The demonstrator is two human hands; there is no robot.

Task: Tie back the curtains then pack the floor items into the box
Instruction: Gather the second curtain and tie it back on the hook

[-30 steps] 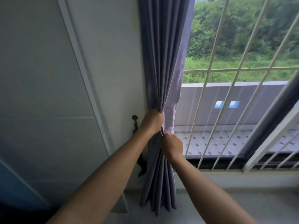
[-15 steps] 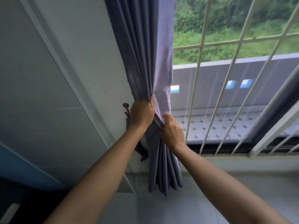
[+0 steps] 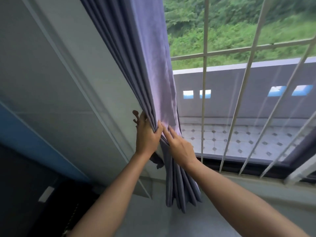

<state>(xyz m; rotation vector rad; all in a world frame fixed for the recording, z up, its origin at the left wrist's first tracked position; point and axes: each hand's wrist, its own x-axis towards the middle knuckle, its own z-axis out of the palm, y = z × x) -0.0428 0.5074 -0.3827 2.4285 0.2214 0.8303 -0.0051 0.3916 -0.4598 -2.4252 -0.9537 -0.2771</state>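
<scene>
From the head camera I look down along my two bare arms to the curtain [image 3: 150, 79], a grey-purple one gathered in folds at the left edge of the window. My left hand [image 3: 147, 135] grips the bunched folds, with the thumb on the front and the fingers curled behind the cloth. My right hand [image 3: 179, 147] is released: its fingers [image 3: 166, 134] are straight and lie flat on the cloth just beside the left thumb. Behind my left hand a small brown hook [image 3: 136, 114] comes out from the wall [image 3: 77, 82], and a dark strip of cloth [image 3: 156, 160] hangs below it. The lower end of the curtain hangs free above the floor [image 3: 171, 223]. To the right, white bars [image 3: 204, 108] cross the window
</scene>
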